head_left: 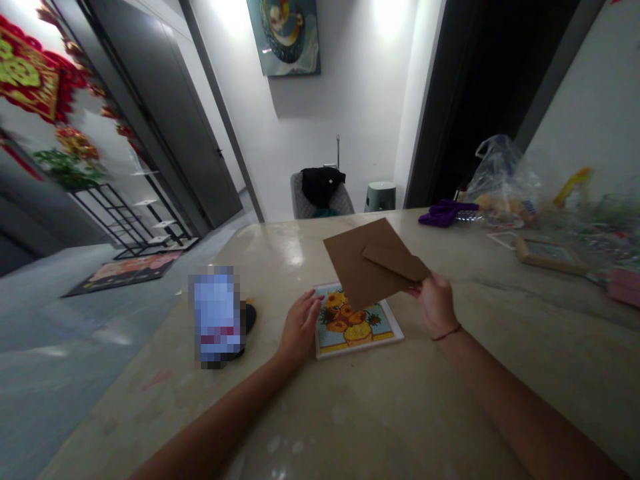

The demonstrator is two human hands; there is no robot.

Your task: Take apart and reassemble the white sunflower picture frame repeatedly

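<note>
The worktop (330,413) spreads out before you, its far edge at 12 o'clock. Beyond that edge, taking the picture as the clock's centre, a chair (341,200) with a black garment (320,185) stands near 12. A clear plastic bag (503,177) sits between 1 and 2. The brown board (345,260) is raised and tilted above the picture's 12 o'clock side, hiding part of it, with a narrow flap (393,262) across its face. Your right hand (437,303) pinches the board at its 4 o'clock corner between thumb and fingers. The sunflower picture (357,330), edged in white, lies flat on the worktop. Your left hand (299,330) is at its 9 o'clock edge, fingers loosely together and slightly bent, pinching nothing; you cannot tell how firmly they touch it. A blurred screen (217,313) stands farther out at 9, a wooden frame (550,255) lies between 2 and 3, and a purple cloth (445,213) near 1.
</note>
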